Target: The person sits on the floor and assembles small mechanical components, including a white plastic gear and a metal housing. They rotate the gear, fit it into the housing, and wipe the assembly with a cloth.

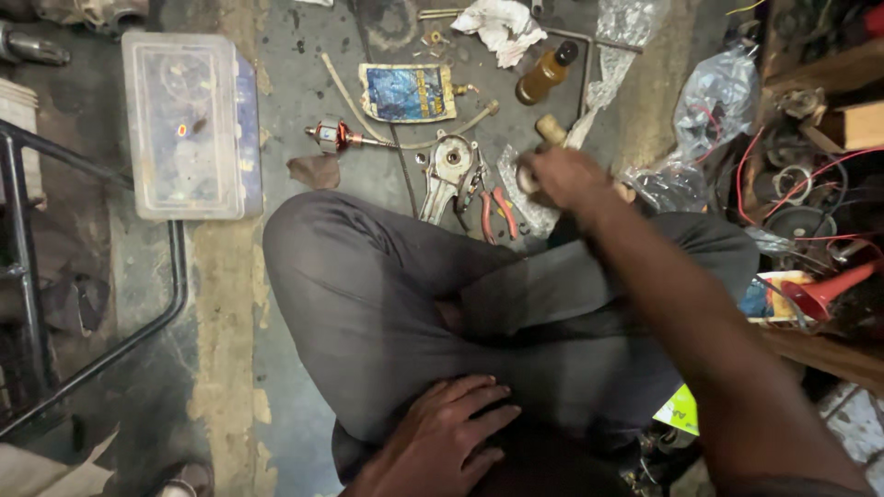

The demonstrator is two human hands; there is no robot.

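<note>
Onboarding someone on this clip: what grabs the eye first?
The right hand stretched out over the crossed legs, closed on a wooden handle just past the knee. Next, the parts strewn on the concrete floor ahead: a copper-wound motor armature, red-handled pliers, a brown bottle. The left hand lies flat on the lap, with a clear plastic box at far left.
</note>
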